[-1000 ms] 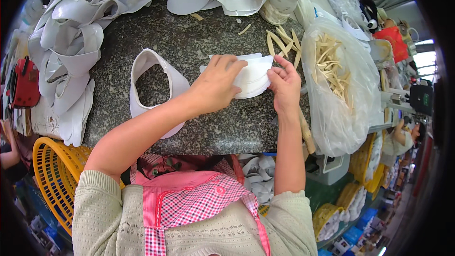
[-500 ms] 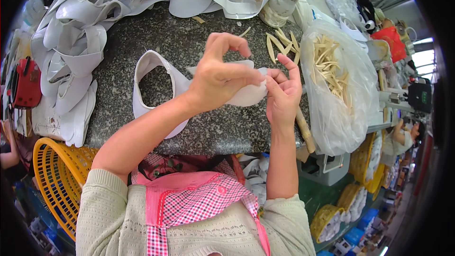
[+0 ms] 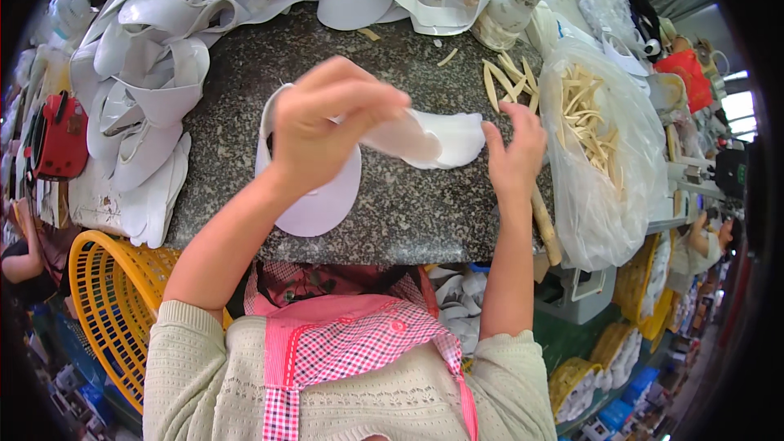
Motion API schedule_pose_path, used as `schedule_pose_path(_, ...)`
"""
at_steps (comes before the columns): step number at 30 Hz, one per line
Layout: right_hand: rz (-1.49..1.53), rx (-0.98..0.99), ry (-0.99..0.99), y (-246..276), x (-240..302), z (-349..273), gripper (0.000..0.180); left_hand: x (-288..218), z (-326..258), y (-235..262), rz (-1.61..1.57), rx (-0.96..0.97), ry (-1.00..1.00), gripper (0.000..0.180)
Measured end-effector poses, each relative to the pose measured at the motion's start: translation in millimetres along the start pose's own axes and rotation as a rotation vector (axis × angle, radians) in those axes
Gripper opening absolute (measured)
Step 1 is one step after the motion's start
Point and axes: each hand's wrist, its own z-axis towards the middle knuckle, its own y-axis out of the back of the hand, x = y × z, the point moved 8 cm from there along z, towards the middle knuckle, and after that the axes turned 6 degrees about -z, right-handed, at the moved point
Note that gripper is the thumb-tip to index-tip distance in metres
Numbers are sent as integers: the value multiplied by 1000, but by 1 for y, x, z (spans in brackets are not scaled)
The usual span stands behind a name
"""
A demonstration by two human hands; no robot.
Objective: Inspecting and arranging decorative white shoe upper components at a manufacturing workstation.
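Observation:
A curved white strip of sheet material (image 3: 445, 140) is stretched out above the dark speckled table (image 3: 408, 220). My left hand (image 3: 322, 118), slightly smeared by motion, is closed on its left part. My right hand (image 3: 518, 151) is at its other end, thumb and fingers spread, the thumb tip close to the strip's edge; whether they touch I cannot tell. Under my left hand and wrist lies a white sun visor (image 3: 322, 204), its brim toward me and much of its band hidden.
White visors (image 3: 159, 90) are heaped along the left and far edges. At right, a clear plastic bag (image 3: 608, 204) holds pale pointed strips (image 3: 584, 106); a few more (image 3: 506, 82) lie beside it, near a wooden stick (image 3: 545, 229). A yellow basket (image 3: 102, 302) stands lower left.
My left hand has moved left with the white strip, which is now stretched out more. My right hand has let go and opened. The whole view has shifted slightly.

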Motion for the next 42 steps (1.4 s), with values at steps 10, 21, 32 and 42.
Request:
schedule_pose_path(10, 1223, 227, -230, 11, 59, -7, 22, 24, -25, -27, -208, -2, 175, 9)
schedule_pose_path(21, 1311, 182, -290, 22, 72, -7, 21, 11, -27, -26, -330, 98, 177, 10)
schedule_pose_path(32, 1323, 352, -680, -28, -7, -34, 17, -17, -29, 54, -592, -106, 143, 14)
schedule_pose_path(42, 1521, 838, -219, 17, 119, -59, 37, -9, -107, 39, -331, 237, 591, 23)
